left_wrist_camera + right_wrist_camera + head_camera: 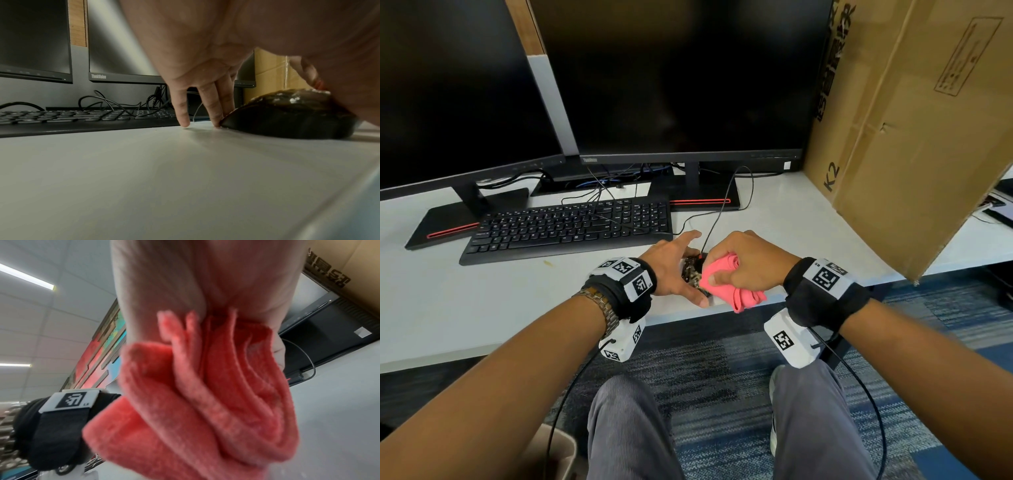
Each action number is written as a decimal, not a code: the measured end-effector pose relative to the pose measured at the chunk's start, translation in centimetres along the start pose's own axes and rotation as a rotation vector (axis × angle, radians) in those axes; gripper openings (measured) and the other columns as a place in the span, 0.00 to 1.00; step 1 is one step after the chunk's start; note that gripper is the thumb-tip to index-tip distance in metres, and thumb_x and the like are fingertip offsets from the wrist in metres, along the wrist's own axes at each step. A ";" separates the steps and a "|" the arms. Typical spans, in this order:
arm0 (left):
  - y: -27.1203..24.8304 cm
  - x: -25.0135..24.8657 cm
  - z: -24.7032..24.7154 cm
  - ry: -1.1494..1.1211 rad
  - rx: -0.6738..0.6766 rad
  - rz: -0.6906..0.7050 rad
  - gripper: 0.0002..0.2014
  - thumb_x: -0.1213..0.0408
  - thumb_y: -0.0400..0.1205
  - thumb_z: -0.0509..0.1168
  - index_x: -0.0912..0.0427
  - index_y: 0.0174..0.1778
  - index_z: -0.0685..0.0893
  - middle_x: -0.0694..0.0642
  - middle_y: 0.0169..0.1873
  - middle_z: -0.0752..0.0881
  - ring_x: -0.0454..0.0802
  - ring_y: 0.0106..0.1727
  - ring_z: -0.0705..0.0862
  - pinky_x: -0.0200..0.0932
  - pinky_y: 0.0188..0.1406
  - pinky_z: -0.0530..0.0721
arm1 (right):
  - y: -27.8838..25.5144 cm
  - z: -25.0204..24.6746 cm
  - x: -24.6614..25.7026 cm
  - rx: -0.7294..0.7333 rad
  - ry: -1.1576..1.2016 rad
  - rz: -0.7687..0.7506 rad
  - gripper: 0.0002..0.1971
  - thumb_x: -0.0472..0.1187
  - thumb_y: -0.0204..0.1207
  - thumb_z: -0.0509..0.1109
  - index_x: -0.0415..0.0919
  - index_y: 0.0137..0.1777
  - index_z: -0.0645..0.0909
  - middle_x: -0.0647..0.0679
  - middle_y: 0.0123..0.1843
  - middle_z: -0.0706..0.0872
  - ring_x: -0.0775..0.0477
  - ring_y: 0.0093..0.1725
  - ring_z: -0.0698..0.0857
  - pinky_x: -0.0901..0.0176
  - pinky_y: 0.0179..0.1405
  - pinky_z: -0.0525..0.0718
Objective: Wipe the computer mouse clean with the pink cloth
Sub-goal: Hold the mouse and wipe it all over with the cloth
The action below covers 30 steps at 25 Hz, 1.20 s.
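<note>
A black computer mouse (691, 272), speckled with pale grime, lies near the front edge of the white desk (482, 301). My left hand (693, 269) holds it in place, fingers on the far side and thumb on the near side. In the left wrist view the fingers (213, 112) reach down to the desk against the front of the mouse (287, 116). My right hand (732, 270) grips the bunched pink cloth (743, 296) and presses it onto the mouse's right side. The cloth (205, 394) fills the right wrist view and hides the mouse there.
A black keyboard (571, 226) lies just behind and left of the hands. Two dark monitors (681, 78) stand at the back. A large cardboard box (911, 137) rises on the right. The mouse cable (717, 212) runs back toward the monitor stand.
</note>
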<state>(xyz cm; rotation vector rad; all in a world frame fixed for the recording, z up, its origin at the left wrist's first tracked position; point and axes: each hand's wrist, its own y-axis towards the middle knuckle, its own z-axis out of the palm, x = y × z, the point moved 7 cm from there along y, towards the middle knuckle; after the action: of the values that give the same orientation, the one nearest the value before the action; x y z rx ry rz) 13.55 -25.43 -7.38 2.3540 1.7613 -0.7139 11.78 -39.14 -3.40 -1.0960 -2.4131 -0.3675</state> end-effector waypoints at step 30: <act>-0.1 0.0 0.5 0.057 -0.026 0.023 0.69 0.31 0.51 0.80 0.46 0.84 0.50 0.53 0.75 0.78 0.58 0.76 0.74 0.56 0.76 0.70 | 1.2 -0.4 -0.1 -0.033 -0.122 0.083 0.10 0.47 0.73 0.74 0.54 0.54 0.91 0.50 0.50 0.90 0.44 0.53 0.85 0.42 0.57 0.86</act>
<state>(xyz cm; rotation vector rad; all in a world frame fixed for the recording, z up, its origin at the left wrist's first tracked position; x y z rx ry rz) 13.33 -25.59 -7.80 2.3959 1.7515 -0.6229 12.83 -38.58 -3.03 -1.2623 -2.4659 -0.3226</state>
